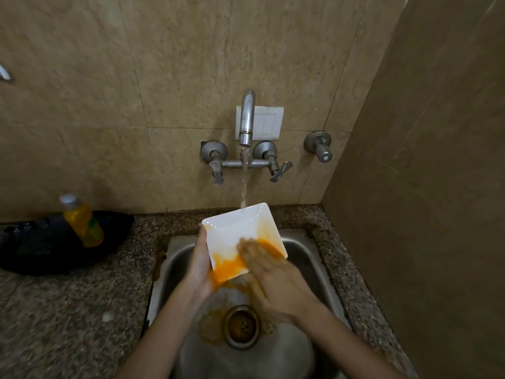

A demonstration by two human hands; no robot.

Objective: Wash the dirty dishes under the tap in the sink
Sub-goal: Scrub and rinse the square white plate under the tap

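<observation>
Head view. A square white plate [240, 231] is held tilted over the steel sink [306, 258], its far edge raised toward the wall. Orange sauce covers its near half and right side; the far left part is clean white. Water falls in a thin stream [244, 184] from the wall-mounted tap [246, 119] and meets the plate at its far edge.

The left hand [199, 266] grips the plate along its left edge, thumb on the upper rim, palm and remaining fingers under the near left corner. The right hand [273, 280] lies flat on the plate's soiled face, fingers extended and close together, holding nothing; it is motion-blurred, so the fingertip detail is unclear.

Below the plate, orange-brown residue lies around the drain [242, 326] on the sink floor. Two lever valves flank the spout; a separate round valve [319, 145] sits to the right on the tiled wall. A white switch plate [269, 123] is mounted behind the spout.

On the speckled granite counter [68, 310], left of the sink, a bottle of yellow liquid [82, 221] stands in front of a black bag [41, 242].
</observation>
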